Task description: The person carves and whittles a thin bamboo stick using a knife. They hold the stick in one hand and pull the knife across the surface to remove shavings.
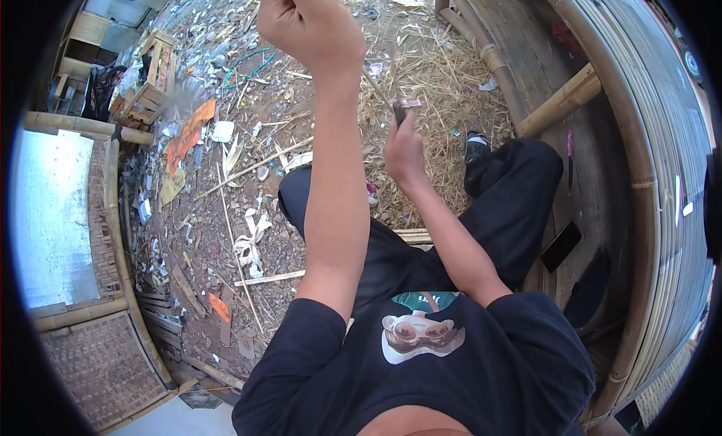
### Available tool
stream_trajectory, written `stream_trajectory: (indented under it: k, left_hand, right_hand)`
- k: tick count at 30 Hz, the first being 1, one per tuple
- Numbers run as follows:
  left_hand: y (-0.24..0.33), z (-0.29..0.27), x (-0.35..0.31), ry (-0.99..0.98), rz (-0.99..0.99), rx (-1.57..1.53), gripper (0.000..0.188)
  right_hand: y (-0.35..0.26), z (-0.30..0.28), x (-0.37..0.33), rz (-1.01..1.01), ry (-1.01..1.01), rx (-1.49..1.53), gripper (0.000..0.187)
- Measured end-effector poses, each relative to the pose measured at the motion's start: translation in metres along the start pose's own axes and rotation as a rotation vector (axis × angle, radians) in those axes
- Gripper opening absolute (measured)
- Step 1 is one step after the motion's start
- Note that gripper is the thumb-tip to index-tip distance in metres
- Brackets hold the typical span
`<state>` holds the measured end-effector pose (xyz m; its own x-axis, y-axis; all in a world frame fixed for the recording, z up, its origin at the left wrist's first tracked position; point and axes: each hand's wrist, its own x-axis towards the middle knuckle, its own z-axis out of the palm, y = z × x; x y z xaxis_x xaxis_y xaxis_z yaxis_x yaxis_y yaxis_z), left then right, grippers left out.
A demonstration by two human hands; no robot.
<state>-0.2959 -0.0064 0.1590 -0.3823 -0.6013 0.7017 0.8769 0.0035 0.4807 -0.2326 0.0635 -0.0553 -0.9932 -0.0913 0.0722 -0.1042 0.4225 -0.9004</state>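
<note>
My left hand (312, 22) is raised at the top edge, its fingers curled into a fist. Its fingertips are cut off by the frame, so what it grips is hidden. A thin tan stick (377, 88) slants from behind my left wrist down toward my right hand. Lower and to the right, my right hand (404, 150) is closed around a small dark object (399, 114), whose kind I cannot make out. That object meets the lower end of the stick.
Litter and straw (429, 83) cover the ground ahead. A wooden crate (154, 75) stands far left, near a woven bamboo panel (98, 368). At right, a black phone (561, 246) and a slim pink-and-dark item (569, 154) lie on wooden planks beside a bamboo rail (643, 188).
</note>
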Motion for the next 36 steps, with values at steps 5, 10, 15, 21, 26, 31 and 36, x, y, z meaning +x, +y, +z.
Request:
stream_trajectory:
  k: [5,10,15,21,26,31,36]
  left_hand:
    - [0.003,0.009,-0.005,0.009,0.116,0.425,0.042]
    - [-0.006,0.004,-0.001,0.099,0.129,0.479,0.042]
    - [-0.010,0.006,0.003,0.103,0.198,0.535,0.044]
    - [-0.008,0.014,-0.005,0.023,0.232,0.408,0.038]
    - [-0.006,0.008,-0.004,-0.007,0.115,0.273,0.045]
    - [0.005,-0.014,0.002,-0.179,0.036,0.211,0.046]
    - [0.018,-0.002,-0.004,-0.182,-0.072,0.177,0.057]
  right_hand:
    - [0.067,0.028,0.017,0.284,-0.187,-0.033,0.028]
    - [-0.014,-0.026,0.001,-0.025,0.074,0.171,0.026]
    - [-0.051,-0.046,-0.004,0.025,0.109,0.259,0.028]
    - [0.082,0.033,-0.004,0.218,-0.130,-0.376,0.036]
    - [0.028,-0.031,0.024,0.613,-0.381,0.827,0.020]
    - [-0.050,-0.071,0.010,-0.041,0.132,0.354,0.026]
    - [0.032,-0.003,0.003,-0.037,0.029,-0.115,0.026]
